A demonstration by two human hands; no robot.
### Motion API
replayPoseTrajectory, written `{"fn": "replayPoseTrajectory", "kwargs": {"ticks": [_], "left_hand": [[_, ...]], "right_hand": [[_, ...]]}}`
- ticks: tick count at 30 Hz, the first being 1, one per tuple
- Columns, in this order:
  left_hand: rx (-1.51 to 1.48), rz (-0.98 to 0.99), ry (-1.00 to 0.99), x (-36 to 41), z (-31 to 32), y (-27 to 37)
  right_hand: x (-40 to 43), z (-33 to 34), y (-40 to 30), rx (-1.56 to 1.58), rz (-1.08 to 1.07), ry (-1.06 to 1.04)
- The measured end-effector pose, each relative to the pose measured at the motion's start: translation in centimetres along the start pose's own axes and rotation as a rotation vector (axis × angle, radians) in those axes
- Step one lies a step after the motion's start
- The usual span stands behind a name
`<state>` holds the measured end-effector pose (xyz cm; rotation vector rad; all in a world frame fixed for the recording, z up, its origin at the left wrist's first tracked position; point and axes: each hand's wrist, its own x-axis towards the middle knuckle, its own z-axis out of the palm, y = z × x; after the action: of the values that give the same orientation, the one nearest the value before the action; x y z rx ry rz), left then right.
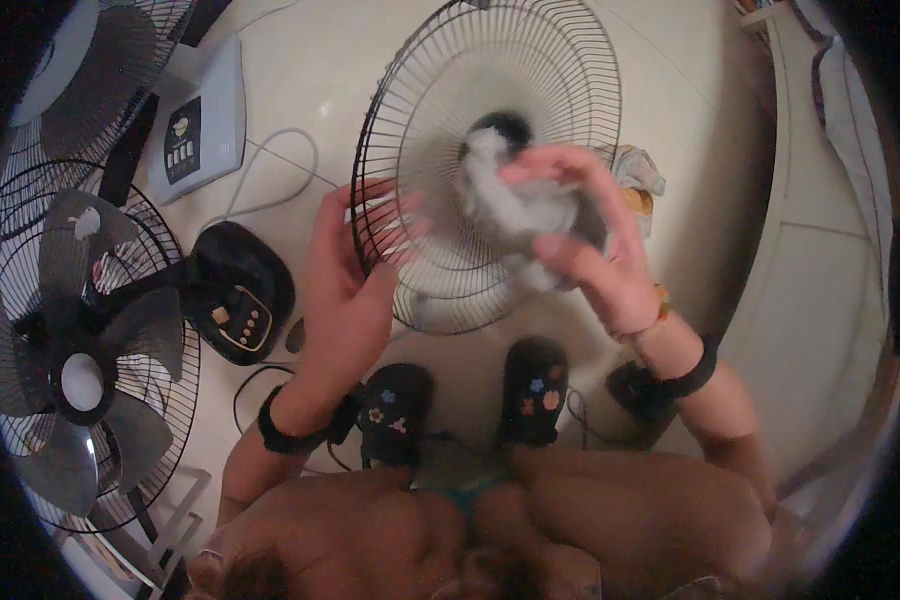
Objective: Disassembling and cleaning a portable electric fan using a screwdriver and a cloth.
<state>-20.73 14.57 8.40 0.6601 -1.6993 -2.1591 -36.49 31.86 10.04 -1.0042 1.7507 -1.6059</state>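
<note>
A round black wire fan grille (435, 296), detached from any fan, is held tilted up in front of me. My left hand (352, 255) holds its left rim, the thumb on the near side and the fingers showing through the wires. At the right of the grille, my right hand (604, 240) has its fingers and thumb curved around a crumpled white cloth (521, 199). The cloth lies against the wires just below the dark centre disc (506, 129). Blur over the right hand and cloth hides exactly where they touch.
At left stands a black fan with exposed blades (82, 382) and a control base (244, 292). Behind it are another fan (120, 67) and a white base (202, 127) with a looping cord (311, 150). Flowered black slippers (536, 386) are below; pale furniture (802, 285) runs along the right.
</note>
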Motion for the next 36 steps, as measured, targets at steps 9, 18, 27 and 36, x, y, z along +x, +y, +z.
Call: {"fn": "replayPoseTrajectory", "kwargs": {"ticks": [9,18,27,36], "left_hand": [[-0.032,0.104,0.016,-1.6,2.5,4.6],[0.043,0.291,0.011,-2.1,2.5,4.8],[-0.076,0.352,0.181,-2.8,1.1,4.7],[-0.125,0.337,0.224,-3.0,0.4,6.1]], "right_hand": [[1.9,3.9,1.9,-0.375,-0.128,0.485],[1.1,3.9,-2.8,-0.168,-0.186,0.372],[1.6,1.9,-7.2,-0.047,-0.166,0.654],[2.4,0.8,-7.6,-0.370,-0.619,0.167]]}}
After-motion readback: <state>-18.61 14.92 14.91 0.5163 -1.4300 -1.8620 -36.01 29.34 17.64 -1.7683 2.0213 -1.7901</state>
